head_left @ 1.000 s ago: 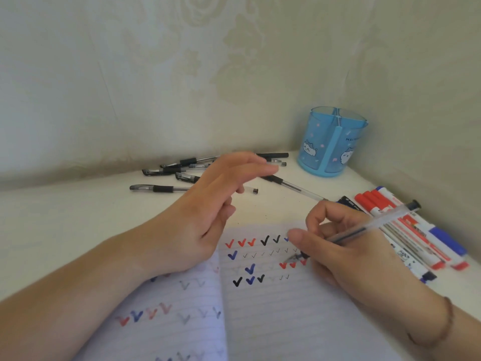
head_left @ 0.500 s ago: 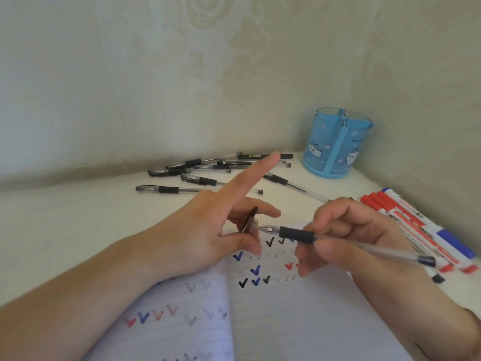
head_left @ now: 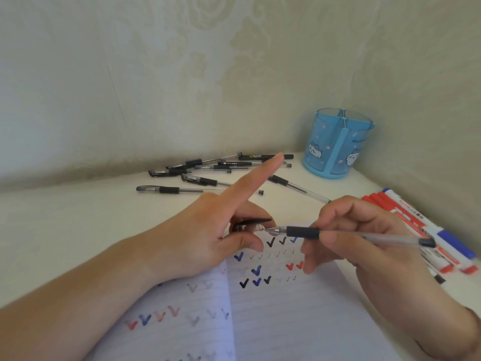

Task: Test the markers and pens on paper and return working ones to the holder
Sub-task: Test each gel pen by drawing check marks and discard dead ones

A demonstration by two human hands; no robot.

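Observation:
My right hand (head_left: 361, 246) grips a clear gel pen (head_left: 338, 234) with a black grip, held level with its tip pointing left. My left hand (head_left: 208, 230) pinches the pen's cap (head_left: 250, 225) between thumb and middle finger, index finger stretched out. The cap's mouth meets the pen tip. Below them lies an open lined notebook (head_left: 273, 321) covered with black, blue and red tick marks. The blue translucent holder (head_left: 338, 144) with cat pictures stands in the back right corner and looks empty.
Several capped black gel pens (head_left: 208, 170) lie scattered at the back by the wall. Red and blue markers (head_left: 421, 225) lie in a row on the right, next to the wall. A small loose black cap (head_left: 261, 192) lies behind my left hand.
My right hand lifted the pen off the page and turned its tip left. My left hand closed on the cap and brought it to the tip.

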